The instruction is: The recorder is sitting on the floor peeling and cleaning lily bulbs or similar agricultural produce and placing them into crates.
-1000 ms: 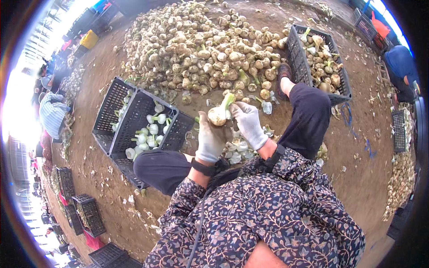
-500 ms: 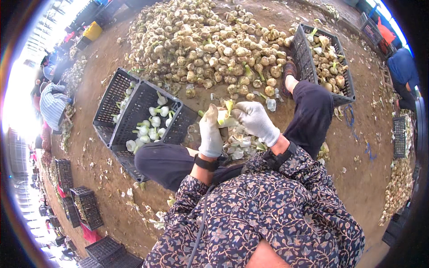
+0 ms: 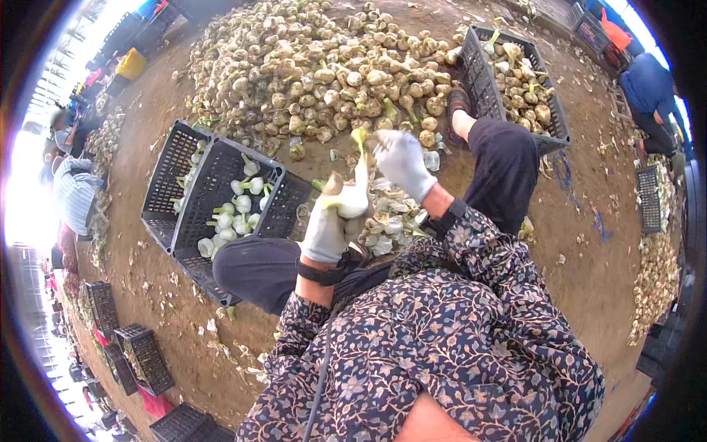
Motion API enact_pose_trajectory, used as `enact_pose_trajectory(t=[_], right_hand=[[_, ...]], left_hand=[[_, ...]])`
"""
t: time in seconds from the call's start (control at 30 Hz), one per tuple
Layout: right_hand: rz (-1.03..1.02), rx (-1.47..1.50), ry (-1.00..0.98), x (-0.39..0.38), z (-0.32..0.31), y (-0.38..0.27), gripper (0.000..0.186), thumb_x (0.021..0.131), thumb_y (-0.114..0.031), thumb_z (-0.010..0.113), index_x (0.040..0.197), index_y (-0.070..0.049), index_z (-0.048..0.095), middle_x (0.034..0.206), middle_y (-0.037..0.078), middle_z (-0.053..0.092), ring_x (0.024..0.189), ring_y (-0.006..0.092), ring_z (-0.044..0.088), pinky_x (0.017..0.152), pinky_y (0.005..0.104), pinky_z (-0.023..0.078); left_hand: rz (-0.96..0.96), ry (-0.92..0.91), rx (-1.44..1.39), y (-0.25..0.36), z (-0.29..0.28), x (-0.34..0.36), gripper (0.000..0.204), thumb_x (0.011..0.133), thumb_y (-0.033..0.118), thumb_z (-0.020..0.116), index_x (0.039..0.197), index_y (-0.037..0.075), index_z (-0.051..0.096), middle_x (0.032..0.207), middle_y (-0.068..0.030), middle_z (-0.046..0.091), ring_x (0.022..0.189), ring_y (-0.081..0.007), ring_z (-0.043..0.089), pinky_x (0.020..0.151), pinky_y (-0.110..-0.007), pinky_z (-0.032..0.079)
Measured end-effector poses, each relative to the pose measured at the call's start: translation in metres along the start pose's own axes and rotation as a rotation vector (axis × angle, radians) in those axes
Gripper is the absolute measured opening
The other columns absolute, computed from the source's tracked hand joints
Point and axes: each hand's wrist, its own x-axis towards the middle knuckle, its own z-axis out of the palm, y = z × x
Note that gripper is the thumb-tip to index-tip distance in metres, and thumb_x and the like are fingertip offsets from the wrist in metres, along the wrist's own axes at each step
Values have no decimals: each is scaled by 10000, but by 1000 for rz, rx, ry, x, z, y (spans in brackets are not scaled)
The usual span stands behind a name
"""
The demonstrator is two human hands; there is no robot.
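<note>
My left hand (image 3: pixel 324 230), in a pale knitted glove, is closed round a peeled white garlic bulb (image 3: pixel 356 197). The bulb's stem points up and away from me, yellow-green at its tip. Just right of that stem is my gloved right hand (image 3: pixel 405 163), its fingers curled together and apart from the bulb. Whatever those fingers hold, if anything, is hidden. Loose white garlic skins (image 3: pixel 387 225) lie on the ground below both hands, between my legs.
Ahead spreads a large heap of unpeeled garlic (image 3: pixel 294 77). A black crate (image 3: pixel 471 77) of garlic stands beside my right foot. Left of me, another black crate (image 3: pixel 213 169) holds clean white bulbs. Other people (image 3: pixel 74 191) sit far left, and one person (image 3: pixel 648 88) bends at the far right.
My right hand has come away from the bulb, up and to the left. The bulb's stem now shows upright in my left hand, with its outer skin pulled off. The whole view has shifted slightly.
</note>
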Motion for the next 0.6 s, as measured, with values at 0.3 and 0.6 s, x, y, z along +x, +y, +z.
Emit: enact_pose_trajectory(t=[0.3, 0.6], right_hand=[[-255, -108, -631, -1, -44, -4, 433, 835, -355, 710, 1216, -149, 679, 1005, 168, 701, 955, 343, 673, 825, 419, 525], [-419, 42, -478, -34, -51, -59, 185, 826, -269, 658, 840, -90, 701, 799, 120, 652, 742, 333, 671, 631, 439, 518]], left_hand=[[147, 140, 283, -8, -12, -9, 600, 987, 661, 395, 991, 90, 582, 682, -72, 645, 400, -107, 493, 342, -213, 310], [206, 228, 517, -1, -1, -11, 655, 1000, 648, 374, 1022, 34, 601, 629, -22, 598, 425, -75, 507, 365, -201, 357]])
